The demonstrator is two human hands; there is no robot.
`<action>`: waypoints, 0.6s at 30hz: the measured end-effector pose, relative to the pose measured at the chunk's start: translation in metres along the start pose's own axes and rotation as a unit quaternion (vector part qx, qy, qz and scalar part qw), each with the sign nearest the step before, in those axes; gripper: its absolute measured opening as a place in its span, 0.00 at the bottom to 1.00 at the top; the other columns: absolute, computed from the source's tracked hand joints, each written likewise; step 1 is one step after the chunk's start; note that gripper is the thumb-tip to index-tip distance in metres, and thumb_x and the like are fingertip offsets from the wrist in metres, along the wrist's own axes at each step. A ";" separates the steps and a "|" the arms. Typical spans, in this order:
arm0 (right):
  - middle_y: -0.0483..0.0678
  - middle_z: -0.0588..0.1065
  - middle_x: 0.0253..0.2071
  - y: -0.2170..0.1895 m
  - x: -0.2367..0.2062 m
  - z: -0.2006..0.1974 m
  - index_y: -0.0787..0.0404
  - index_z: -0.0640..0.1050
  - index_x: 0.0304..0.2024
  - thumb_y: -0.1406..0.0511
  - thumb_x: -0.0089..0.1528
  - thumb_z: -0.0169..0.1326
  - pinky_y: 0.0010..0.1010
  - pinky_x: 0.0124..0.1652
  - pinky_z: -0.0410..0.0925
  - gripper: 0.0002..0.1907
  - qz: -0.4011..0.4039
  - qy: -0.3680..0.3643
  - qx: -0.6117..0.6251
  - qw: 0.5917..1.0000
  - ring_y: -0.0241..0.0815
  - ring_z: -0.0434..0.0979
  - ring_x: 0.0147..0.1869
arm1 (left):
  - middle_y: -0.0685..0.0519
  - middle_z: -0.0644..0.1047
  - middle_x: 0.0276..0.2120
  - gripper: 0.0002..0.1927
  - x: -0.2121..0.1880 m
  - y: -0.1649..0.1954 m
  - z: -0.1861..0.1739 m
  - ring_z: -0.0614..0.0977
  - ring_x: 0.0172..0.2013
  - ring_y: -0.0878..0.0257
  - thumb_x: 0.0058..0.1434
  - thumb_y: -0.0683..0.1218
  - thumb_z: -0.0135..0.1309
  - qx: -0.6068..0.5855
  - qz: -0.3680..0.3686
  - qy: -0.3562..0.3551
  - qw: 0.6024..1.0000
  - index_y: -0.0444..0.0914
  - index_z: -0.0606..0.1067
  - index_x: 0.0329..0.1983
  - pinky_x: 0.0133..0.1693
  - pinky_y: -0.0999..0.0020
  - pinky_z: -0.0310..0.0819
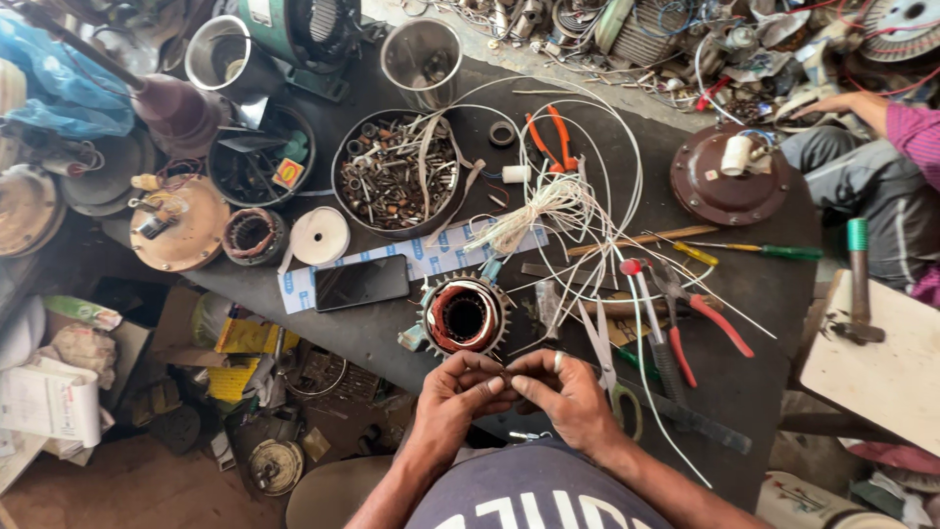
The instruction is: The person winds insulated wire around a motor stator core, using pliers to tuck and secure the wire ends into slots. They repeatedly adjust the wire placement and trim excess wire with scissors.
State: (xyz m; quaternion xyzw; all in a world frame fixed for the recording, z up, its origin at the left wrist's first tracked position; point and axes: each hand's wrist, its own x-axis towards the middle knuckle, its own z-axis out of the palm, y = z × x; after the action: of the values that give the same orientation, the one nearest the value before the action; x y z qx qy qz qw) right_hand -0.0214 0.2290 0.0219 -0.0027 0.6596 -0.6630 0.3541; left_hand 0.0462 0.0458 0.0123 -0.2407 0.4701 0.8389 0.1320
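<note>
Where the dark workbench (pixel 392 338) ends at its near left edge, the floor below is crowded with papers (pixel 49 402), yellow packets (pixel 240 338) and a round metal part (pixel 275 466), so little free room shows there. On the bench, from the left, stand a brass-coloured motor cover (pixel 181 227), a small wound coil (pixel 253 235), a roll of white tape (pixel 320 236), a black phone (pixel 361 282) and a round bowl of screws and nuts (pixel 397 176). Just right of the phone sits a copper-wound stator (pixel 463 317), close to the near edge and just beyond the hands. The left hand (pixel 455 392) and the right hand (pixel 563 392), with 1 ring, meet fingertip to fingertip over that edge, both pinched narrowly on a small dark piece (pixel 506 377) too small to identify. White wires (pixel 587 206) loop across the middle. Further right lie red-handled pliers (pixel 700 318), 2 screwdrivers (pixel 754 251) and a brown round cover (pixel 729 176). At the far right another person's arm (pixel 881 113) reaches in, and a hammer (pixel 859 284) rests on a pale board (pixel 881 367).
</note>
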 end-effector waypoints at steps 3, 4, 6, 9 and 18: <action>0.50 0.81 0.35 0.004 0.006 -0.001 0.67 0.81 0.40 0.69 0.60 0.59 0.30 0.36 0.79 0.08 0.045 0.004 0.006 0.999 0.38 0.83 0.36 | 0.48 0.83 0.36 0.08 0.005 -0.001 -0.002 0.86 0.36 0.62 0.62 0.38 0.57 0.014 -0.011 0.013 1.000 0.34 0.76 0.45 0.39 0.67 0.83; 0.51 0.81 0.34 0.005 0.009 -0.002 0.67 0.81 0.40 0.69 0.60 0.59 0.31 0.36 0.79 0.08 0.053 -0.007 0.021 0.998 0.38 0.83 0.35 | 0.48 0.83 0.35 0.09 0.007 -0.002 -0.003 0.86 0.35 0.62 0.62 0.38 0.58 0.022 -0.018 0.022 0.999 0.34 0.76 0.45 0.38 0.67 0.83; 0.51 0.81 0.33 0.006 0.015 -0.005 0.68 0.80 0.38 0.69 0.59 0.60 0.32 0.34 0.79 0.07 0.066 -0.030 0.051 0.996 0.39 0.83 0.33 | 0.47 0.83 0.34 0.08 0.012 -0.002 -0.005 0.86 0.33 0.62 0.61 0.38 0.58 0.040 -0.017 0.023 0.999 0.34 0.76 0.44 0.36 0.67 0.83; 0.52 0.82 0.32 0.006 0.024 -0.010 0.67 0.80 0.37 0.70 0.58 0.61 0.33 0.35 0.80 0.06 0.054 -0.048 0.059 0.996 0.39 0.84 0.34 | 0.47 0.84 0.32 0.07 0.021 -0.002 -0.005 0.86 0.31 0.63 0.61 0.37 0.58 0.053 0.004 0.010 0.999 0.32 0.76 0.42 0.34 0.69 0.83; 0.49 0.81 0.34 0.008 0.032 -0.016 0.65 0.79 0.38 0.71 0.59 0.60 0.33 0.37 0.80 0.06 0.021 -0.108 0.098 0.989 0.40 0.85 0.38 | 0.48 0.84 0.32 0.05 0.017 0.013 0.006 0.86 0.33 0.65 0.64 0.36 0.54 0.124 0.053 0.011 0.991 0.29 0.78 0.41 0.35 0.70 0.85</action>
State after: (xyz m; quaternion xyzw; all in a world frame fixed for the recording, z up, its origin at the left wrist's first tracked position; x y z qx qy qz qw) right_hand -0.0496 0.2285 -0.0020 -0.0255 0.5493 -0.7126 0.4357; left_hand 0.0239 0.0443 0.0154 -0.2069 0.5839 0.7771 0.1112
